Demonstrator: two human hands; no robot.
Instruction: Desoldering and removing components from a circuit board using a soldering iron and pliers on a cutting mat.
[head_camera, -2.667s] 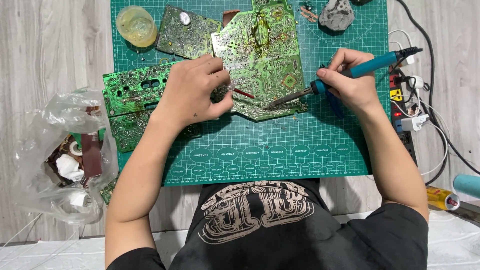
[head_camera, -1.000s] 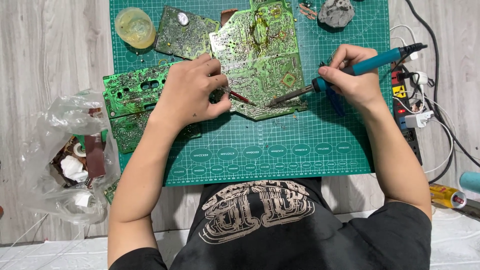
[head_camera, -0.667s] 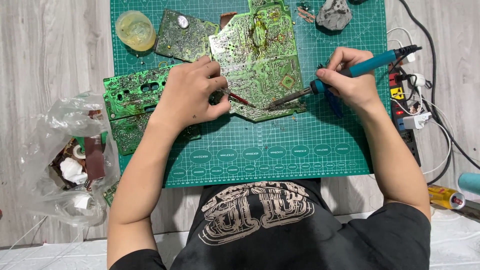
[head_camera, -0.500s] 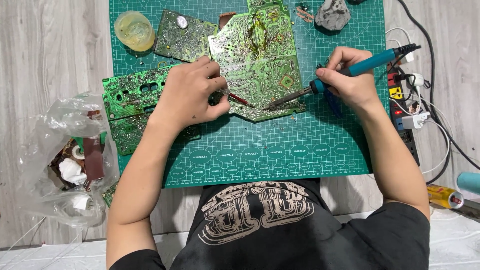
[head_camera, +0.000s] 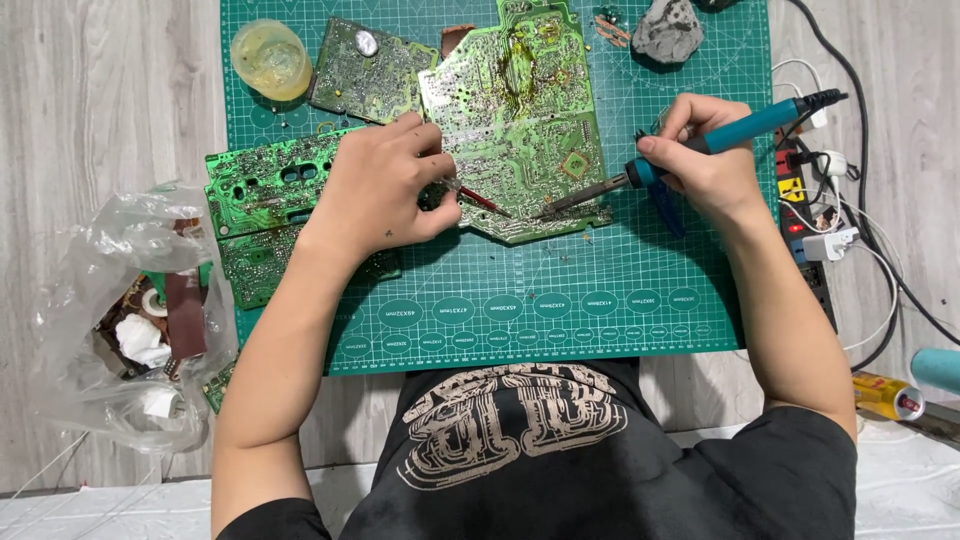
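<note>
Head view: the left hand (head_camera: 385, 190) pinches red-tipped tweezers (head_camera: 478, 200) on the large circuit board (head_camera: 520, 110) at twelve o'clock, steadying it while the right hand (head_camera: 705, 160), wrapped around the teal soldering iron (head_camera: 690, 150), angles the tip in from three o'clock.

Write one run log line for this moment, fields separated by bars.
left hand: holds red-tipped tool | right hand: holds soldering iron | iron tip: on circuit board | base: green mat

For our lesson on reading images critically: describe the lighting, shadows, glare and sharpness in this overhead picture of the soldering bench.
Head view: even, soft light from above; the green cutting mat and large circuit board are sharp. Short, faint shadows lie under the left hand and beside the right hand gripping the soldering iron. Mild glare on the clear plastic bag. No motion blur; straight mat edges show little distortion.
</note>
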